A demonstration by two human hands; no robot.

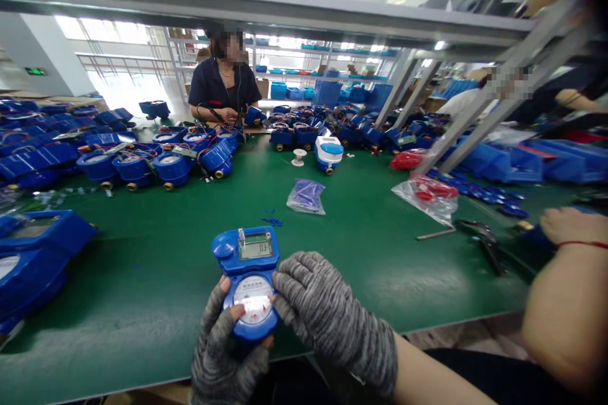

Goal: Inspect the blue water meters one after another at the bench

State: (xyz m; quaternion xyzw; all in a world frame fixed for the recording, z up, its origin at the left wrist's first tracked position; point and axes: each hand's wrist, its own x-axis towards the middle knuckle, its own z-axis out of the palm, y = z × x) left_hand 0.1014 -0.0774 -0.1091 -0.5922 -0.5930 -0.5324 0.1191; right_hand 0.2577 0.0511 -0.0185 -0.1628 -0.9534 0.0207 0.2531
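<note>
Blue plastic forms the housing of the handheld meter with a round white dial and a rectangular grey display (251,329), which I view near the front edge of the green, smooth-surfaced worktop (361,278), held between both hands. The left hand (225,354), in a grey knitted fingerless glove, is curled around the lower left of the housing, with one fingertip over the dial. The right hand (318,297), gloved alike, has its fingers bent and pressed together, fingertips against the right edge of the housing; I cannot tell whether they pinch it. The display faces upward and shows digits. Beyond the meter I locate small blue scraps (272,222), then a clear plastic bag with violet-blue contents (306,196). Farther back, a white spool (298,157) stands just beside a white-and-blue meter (329,155). At right, a clear bag with red pieces (427,193) lies near a black-handled tool (482,243). At far left I register a large blue unit (42,266). Across the worktop sits a co-worker in dark clothing (223,88); another person's bare forearm (570,291) enters at right.
</note>
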